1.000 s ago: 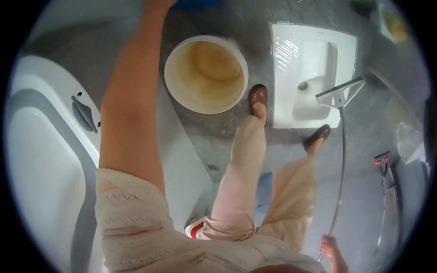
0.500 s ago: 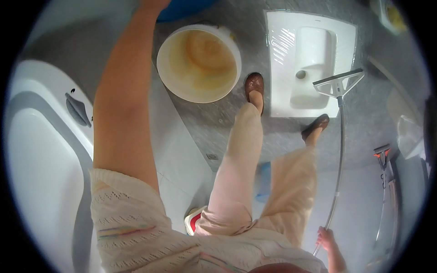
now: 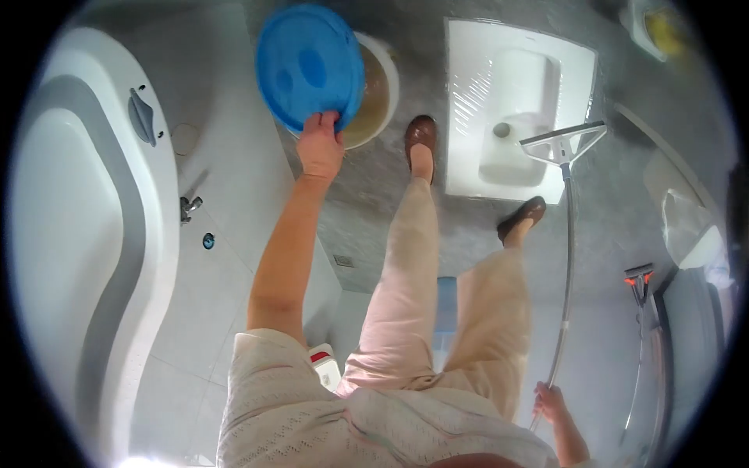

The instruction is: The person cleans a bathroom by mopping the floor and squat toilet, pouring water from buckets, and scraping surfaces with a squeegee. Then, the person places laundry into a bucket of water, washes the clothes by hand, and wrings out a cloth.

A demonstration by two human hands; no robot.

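Observation:
My left hand (image 3: 320,147) grips the near edge of a round blue plastic lid (image 3: 308,66). The lid is over the left part of a white bucket (image 3: 387,78), and cloudy brownish water shows in the uncovered right side. Whether the lid rests on the rim I cannot tell. Down at the lower right, my right hand (image 3: 549,402) is closed around the grey pole of a floor squeegee (image 3: 568,257). The squeegee's wide head (image 3: 563,143) appears over the lower right edge of the white squat toilet (image 3: 462,140).
A white bathtub (image 3: 148,265) runs along the left, with a tap (image 3: 189,207) on the wall beside it. My brown shoes stand between bucket and toilet. A second squeegee (image 3: 639,273) leans at the right. Near my left foot is a floor drain (image 3: 343,260).
My left hand has come back toward me from the top edge, bringing the blue lid over the bucket. My right hand still holds the squeegee pole. The view has shifted slightly.

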